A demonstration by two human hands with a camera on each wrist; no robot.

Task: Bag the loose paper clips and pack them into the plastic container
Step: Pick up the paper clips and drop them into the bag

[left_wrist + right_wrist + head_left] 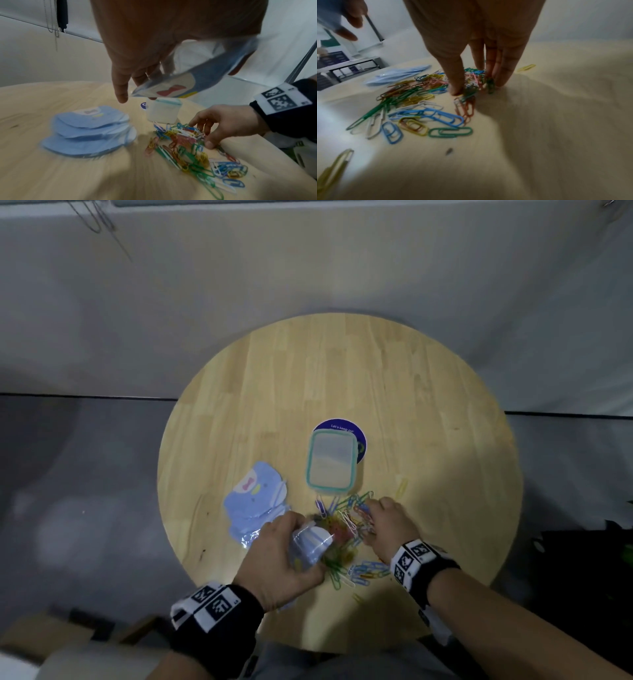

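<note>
**Operator:** On the round pale wooden table (342, 364), near its front edge, I see the heap of coloured wire paper clips (187, 143) just in front of the small lidded plastic container with a teal rim (331, 462). My right hand (383, 525) is down in the heap, thumb and fingers closing on a small bunch of clips.

**Observer:** And the other hand?

**Operator:** My left hand (277, 563) holds up one small blue printed plastic bag (173, 86) above the heap, fingers curled round it. The stack of spare blue bags (255, 501) lies to the left of the clips.

**Observer:** How will the clips handle?

**Operator:** Light, hard and slick, I'd judge, and they hook into one another, so a pinch may drag up a tangle or shed strays. I'd scoop a loose clump from its edge, not pick singles. The bag looks thin and floppy; I'd hold it by the mouth so it gapes. Whether it is open yet, I cannot tell.
</note>
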